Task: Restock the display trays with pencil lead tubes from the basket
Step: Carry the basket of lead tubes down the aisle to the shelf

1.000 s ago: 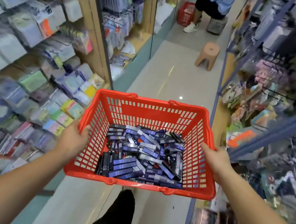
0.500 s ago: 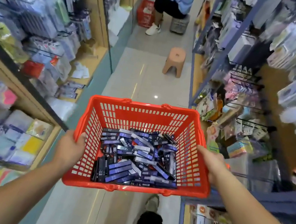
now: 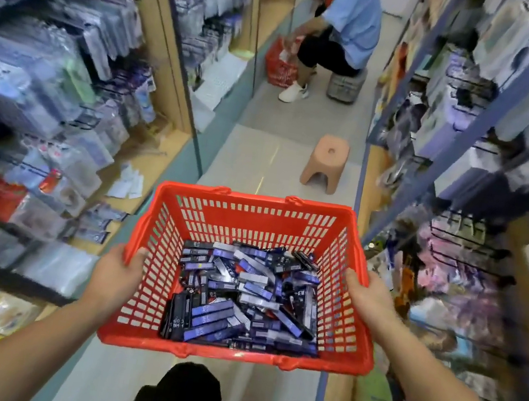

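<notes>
The pencil lead tubes point(image 3: 246, 298) lie in a loose heap on the bottom of a red plastic basket point(image 3: 252, 222), flat dark blue, black and silvery packs pointing every which way, piled thicker toward the near wall. The basket is held level in mid-air above the aisle floor, in front of the person carrying it.

The left hand point(image 3: 116, 275) grips the basket's left rim, palm against the outside of the slotted wall and fingers hooked over the edge. The right hand point(image 3: 366, 301) holds the right rim in the same way, thumb lying along the top edge and the other fingers wrapped down the outside. Both bare forearms reach in from the near corners. Below the basket I can see the carrier's dark trouser leg point(image 3: 187, 396).

Farther down the aisle a small tan plastic stool point(image 3: 326, 163) stands alone on the pale tiles. Beyond it, at the far end, another person in a light blue shirt point(image 3: 349, 30) sits on a low grey crate point(image 3: 345, 86), leaning toward a second red basket point(image 3: 281, 64) on the floor to their left.

Tall shelves on the left point(image 3: 47, 96) and shelves on the right point(image 3: 486, 166) line the aisle, hung thick with packaged stationery, too blurred to make out.
</notes>
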### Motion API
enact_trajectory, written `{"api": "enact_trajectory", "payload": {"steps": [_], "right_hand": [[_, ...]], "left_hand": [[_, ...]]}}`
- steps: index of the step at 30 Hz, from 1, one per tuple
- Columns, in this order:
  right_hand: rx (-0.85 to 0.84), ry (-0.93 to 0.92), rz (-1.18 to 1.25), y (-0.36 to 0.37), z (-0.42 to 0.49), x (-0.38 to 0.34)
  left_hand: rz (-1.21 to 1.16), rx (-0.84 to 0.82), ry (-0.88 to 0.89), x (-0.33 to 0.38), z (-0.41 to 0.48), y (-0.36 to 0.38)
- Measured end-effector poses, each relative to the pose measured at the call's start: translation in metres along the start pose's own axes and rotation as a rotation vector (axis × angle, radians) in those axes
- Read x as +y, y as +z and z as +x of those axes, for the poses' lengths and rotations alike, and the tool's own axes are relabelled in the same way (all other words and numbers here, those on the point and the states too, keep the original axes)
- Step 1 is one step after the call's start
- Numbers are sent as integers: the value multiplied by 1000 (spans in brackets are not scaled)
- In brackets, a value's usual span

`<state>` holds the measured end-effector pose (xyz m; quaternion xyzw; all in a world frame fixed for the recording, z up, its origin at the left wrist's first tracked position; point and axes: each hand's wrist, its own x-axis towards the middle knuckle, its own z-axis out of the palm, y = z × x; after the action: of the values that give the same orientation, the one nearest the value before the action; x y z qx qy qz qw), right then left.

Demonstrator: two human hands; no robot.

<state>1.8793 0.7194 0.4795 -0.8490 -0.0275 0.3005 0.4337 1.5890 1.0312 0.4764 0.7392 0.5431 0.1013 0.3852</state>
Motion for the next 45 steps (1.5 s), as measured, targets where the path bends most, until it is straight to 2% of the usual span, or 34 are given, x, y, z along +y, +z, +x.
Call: {"api": "enact_trajectory", "payload": {"steps": [7,10,13,24,27,31,35,45], "right_hand": [[46,-6,-48,8,166,-90],[48,44,12,14,229,-130],[60,80,59,14,291,-171],[64,130,132,-28,510,-291],[63,128,85,-37,584,-317],[98,46,-111,-48,675,-363],[54,4,-194,-49,748,-418],[-39,-89,-302,29,903,-552]], "left_hand": [[-3,85,-42,78,139,39],[-14,113,0,116,214,58],[-23,63,0,158,288,73],[13,52,32,323,501,153],[30,67,12,360,550,182],[65,114,-14,410,604,207],[42,155,-67,447,653,216],[-73,186,-236,478,800,211]]}}
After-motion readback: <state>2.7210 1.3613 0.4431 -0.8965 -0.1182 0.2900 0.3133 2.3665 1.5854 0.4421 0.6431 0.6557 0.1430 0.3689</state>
